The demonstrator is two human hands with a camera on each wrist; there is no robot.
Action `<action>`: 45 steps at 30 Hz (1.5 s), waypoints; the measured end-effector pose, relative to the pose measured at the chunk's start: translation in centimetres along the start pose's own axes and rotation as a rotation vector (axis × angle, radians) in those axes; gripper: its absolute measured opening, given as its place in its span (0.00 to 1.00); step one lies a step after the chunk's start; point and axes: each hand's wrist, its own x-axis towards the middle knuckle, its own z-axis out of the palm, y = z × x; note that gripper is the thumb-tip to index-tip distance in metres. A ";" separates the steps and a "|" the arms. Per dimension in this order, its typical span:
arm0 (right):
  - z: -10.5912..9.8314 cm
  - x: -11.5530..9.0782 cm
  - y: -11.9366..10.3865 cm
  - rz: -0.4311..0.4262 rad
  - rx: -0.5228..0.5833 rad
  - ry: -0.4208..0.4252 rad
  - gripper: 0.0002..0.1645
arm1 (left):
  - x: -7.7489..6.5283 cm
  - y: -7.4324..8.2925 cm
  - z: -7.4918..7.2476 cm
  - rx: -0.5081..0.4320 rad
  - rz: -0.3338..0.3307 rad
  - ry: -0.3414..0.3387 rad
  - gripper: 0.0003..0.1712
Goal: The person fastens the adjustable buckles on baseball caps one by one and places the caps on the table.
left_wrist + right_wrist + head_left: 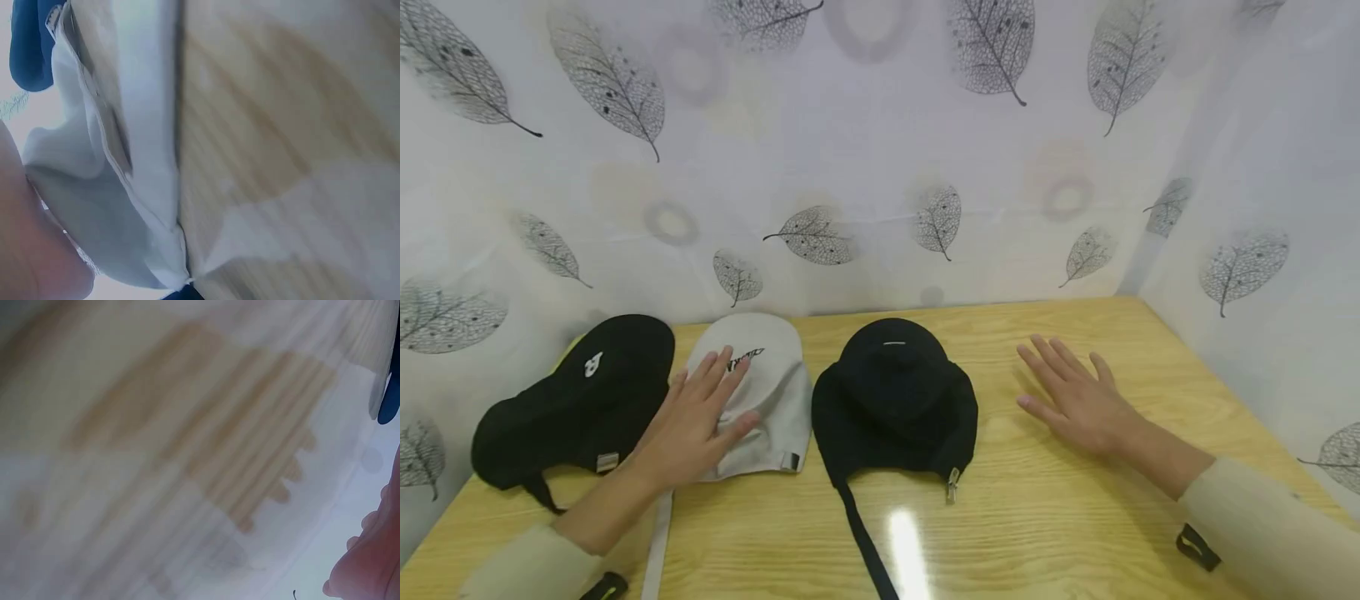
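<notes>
Three caps lie in a row on a wooden table. At the left is a black cap with a small white emblem; beside it a light grey cap with dark lettering, and in the middle another black cap with a strap and metal buckle. My left hand spreads its fingers over the grey cap, hiding part of it; contact cannot be told. The left wrist view shows the grey cap's edge and pale strap. Over bare wood to the right, my right hand has its fingers extended and holds nothing.
The wooden table meets a pale curtain with leaf prints at the back and on both sides. A bit of yellow-green shows behind the left black cap. The black strap runs toward the front edge.
</notes>
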 end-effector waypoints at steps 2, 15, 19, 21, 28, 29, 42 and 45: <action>0.1 0.1 -0.3 -0.005 0.007 -0.003 0.44 | 0.1 0.3 0.1 0.010 0.010 0.001 0.42; 0.6 0.9 -2.8 -0.054 0.039 -0.006 0.44 | 0.6 1.7 0.8 0.039 0.055 -0.006 0.43; 0.6 1.0 -3.8 -0.062 0.043 -0.007 0.44 | 0.8 2.2 0.9 0.037 0.062 -0.019 0.44; 0.7 1.0 -4.3 -0.071 0.036 -0.006 0.44 | 0.9 2.4 1.1 0.039 0.063 -0.025 0.44; 0.9 0.8 -5.7 -0.106 0.005 -0.009 0.45 | 1.2 3.4 1.4 0.063 0.088 -0.005 0.46; 0.9 0.7 -5.9 -0.112 0.004 -0.005 0.45 | 1.3 3.6 1.5 0.064 0.093 -0.004 0.46; 0.9 0.1 -7.6 -0.154 -0.030 0.100 0.49 | 1.2 6.6 2.0 -0.028 0.160 -0.051 0.47; 0.8 -0.1 -8.1 -0.191 -0.043 0.145 0.49 | 1.1 7.2 2.2 -0.040 0.191 -0.033 0.47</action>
